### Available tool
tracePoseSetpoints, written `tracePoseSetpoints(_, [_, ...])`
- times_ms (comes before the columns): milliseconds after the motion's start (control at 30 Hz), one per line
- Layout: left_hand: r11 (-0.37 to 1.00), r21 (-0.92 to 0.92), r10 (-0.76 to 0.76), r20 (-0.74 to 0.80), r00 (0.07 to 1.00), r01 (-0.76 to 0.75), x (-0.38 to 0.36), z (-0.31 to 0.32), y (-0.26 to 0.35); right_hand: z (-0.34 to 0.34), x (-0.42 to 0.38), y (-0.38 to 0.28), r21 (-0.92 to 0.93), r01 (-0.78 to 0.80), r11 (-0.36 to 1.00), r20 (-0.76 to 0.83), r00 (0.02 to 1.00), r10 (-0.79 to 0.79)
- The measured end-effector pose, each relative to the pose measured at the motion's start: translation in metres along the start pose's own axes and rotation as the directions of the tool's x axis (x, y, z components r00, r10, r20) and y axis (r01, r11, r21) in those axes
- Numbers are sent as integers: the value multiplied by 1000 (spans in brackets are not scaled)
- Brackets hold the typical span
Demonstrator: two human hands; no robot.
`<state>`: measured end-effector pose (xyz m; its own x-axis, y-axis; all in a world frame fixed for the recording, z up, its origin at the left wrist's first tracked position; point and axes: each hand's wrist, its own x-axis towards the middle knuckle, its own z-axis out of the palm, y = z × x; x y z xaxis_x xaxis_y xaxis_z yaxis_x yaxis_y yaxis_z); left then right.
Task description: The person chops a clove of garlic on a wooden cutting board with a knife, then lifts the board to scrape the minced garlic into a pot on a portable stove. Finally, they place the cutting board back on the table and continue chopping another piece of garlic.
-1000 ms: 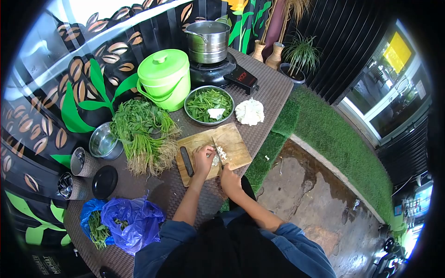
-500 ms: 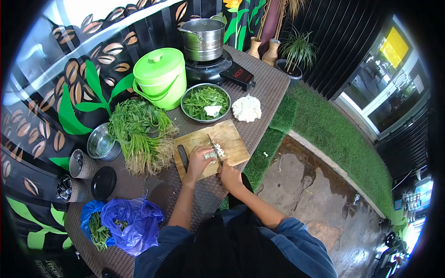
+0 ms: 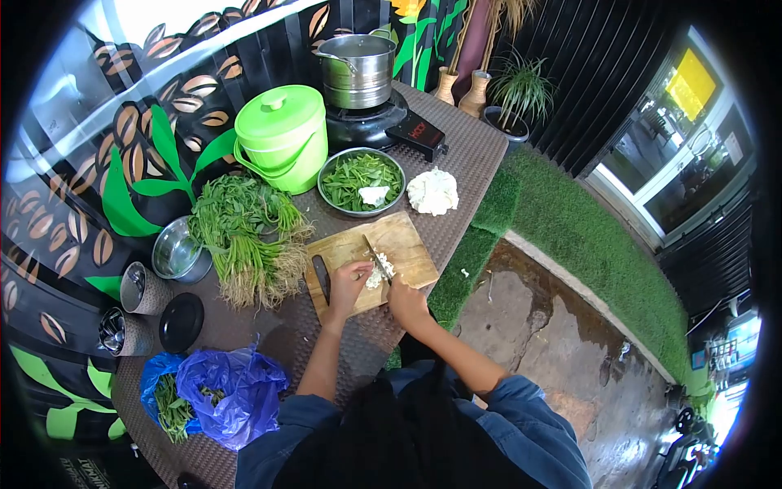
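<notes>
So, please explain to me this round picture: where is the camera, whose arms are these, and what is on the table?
There is no machine here. The camera sits on a person's head and looks down, so the two arms at the bottom are that person's own; the lens bends the edges round. The left hand steadies small white pieces on a wooden cutting board. The right hand holds a knife over them. On the table lie a bunch of leafy greens, a metal bowl of green leaves, a cauliflower piece, a green lidded bucket, a steel pot on a stove, and a blue bag.
</notes>
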<state>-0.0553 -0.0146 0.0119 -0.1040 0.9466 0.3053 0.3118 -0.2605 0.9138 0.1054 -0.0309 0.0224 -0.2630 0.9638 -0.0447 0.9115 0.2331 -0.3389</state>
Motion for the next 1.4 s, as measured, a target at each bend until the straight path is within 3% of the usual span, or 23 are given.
tracePoseSetpoints(133, [1000,18,-4,-36,999,5,-1,-3,7,-15,4,17,-20,54,998,20,998,-54])
tracePoseSetpoints(233, [992,113,53,7,999,-54,-4,-13,14,-3,-7,14,21,-13,1000,2,1000,13])
tracePoseSetpoints(300, [945,265,179,77,981,-193,-4,-17,16,7,-5,7,7,-62,998,18,998,62])
tracePoseSetpoints(333, [945,265,176,74,982,-190,-6,-16,14,5,-2,5,6,-60,998,21,998,60])
tracePoseSetpoints(400, [992,125,-51,124,991,35,-8,-14,8,-3,5,2,67,-88,994,60,995,84])
tracePoseSetpoints(667, [989,146,-11,47,999,4,-9,1,-14,8,-11,-13,-5,-97,995,-17,995,97])
tracePoseSetpoints(833, [962,270,55,-13,998,-50,-15,1,-12,-6,13,-4,101,-113,988,57,993,108])
tracePoseSetpoints(933, [971,236,37,-17,999,-32,-14,0,-9,-20,7,-6,117,-79,990,110,992,66])
tracePoseSetpoints(1033, [980,192,-36,-27,999,41,-14,1,-5,-4,-10,-14,121,-187,975,118,978,173])
tracePoseSetpoints(1167, [985,160,-63,-36,997,68,-16,5,-7,-3,-5,-17,160,-189,969,100,980,174])
tracePoseSetpoints(1300, [973,229,24,-55,998,-11,-16,5,-7,-32,2,-9,168,-154,974,212,970,117])
tracePoseSetpoints(1400, [964,267,30,-48,998,-16,-17,4,-10,-22,-14,-18,139,-162,977,148,979,141])
